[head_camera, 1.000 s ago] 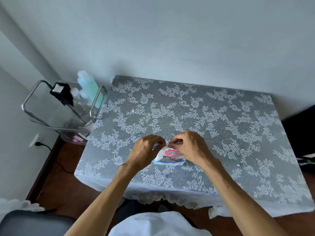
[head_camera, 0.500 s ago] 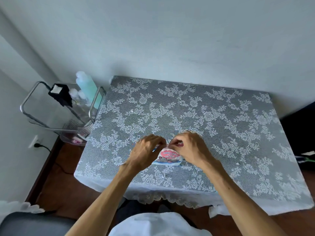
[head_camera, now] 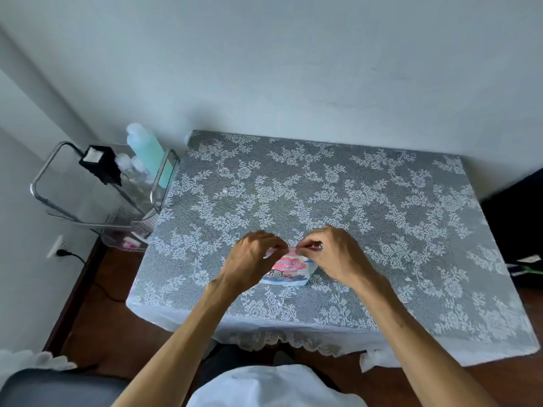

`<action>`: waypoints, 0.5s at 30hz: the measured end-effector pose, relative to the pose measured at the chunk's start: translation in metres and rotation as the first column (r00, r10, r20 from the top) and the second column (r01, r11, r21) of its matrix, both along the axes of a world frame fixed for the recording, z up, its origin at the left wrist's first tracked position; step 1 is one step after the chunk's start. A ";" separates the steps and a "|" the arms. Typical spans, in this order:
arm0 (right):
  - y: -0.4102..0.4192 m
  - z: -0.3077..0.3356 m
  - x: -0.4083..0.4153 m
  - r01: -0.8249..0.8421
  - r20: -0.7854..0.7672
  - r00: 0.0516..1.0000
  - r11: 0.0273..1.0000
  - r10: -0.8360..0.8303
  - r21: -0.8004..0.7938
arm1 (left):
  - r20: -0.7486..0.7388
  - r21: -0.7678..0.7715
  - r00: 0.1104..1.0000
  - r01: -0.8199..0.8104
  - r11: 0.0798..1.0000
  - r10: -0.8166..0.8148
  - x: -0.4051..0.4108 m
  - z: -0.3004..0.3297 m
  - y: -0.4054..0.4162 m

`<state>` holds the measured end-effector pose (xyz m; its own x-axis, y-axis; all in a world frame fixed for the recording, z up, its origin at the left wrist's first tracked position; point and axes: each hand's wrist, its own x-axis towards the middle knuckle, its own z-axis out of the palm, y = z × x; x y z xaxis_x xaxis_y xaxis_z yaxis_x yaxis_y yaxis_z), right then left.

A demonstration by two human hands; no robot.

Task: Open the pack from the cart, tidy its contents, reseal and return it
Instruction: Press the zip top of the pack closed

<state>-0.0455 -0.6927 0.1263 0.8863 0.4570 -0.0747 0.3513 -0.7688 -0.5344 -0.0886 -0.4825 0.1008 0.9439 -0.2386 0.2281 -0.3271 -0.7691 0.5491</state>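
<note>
A small white and blue pack (head_camera: pixel 289 273) with a pink label lies on the lace-covered table (head_camera: pixel 382 215), near its front edge. My left hand (head_camera: pixel 249 261) pinches the pack's top edge from the left. My right hand (head_camera: pixel 332 255) pinches the same top edge from the right. The fingertips of both hands almost meet above the pack and hide its upper edge. Whether the pack's mouth is open I cannot tell. The metal cart (head_camera: pixel 97 195) stands to the left of the table.
On the cart stand a pale green bottle (head_camera: pixel 150 151), a black box (head_camera: pixel 101 163) and small clear bottles. A wall socket with a black plug (head_camera: pixel 60 249) is low on the left wall. Dark furniture (head_camera: pixel 517 230) borders the table's right side.
Both hands stay pinched on the pack's top edge. The pack and hands have barely shifted on the table.
</note>
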 end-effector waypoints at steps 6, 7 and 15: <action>-0.004 -0.002 0.000 -0.029 0.038 0.999 0.998 0.032 -0.060 | -0.044 -0.079 0.999 -0.023 0.997 0.019 0.003 0.005 0.001; -0.004 -0.002 0.000 -0.033 0.035 0.999 0.998 0.035 -0.061 | -0.043 -0.073 0.999 -0.026 0.997 0.023 0.003 0.005 0.001; -0.007 -0.005 0.002 -0.019 -0.012 1.000 1.000 0.019 -0.008 | 0.006 0.013 1.000 -0.029 0.999 0.029 0.007 0.006 0.000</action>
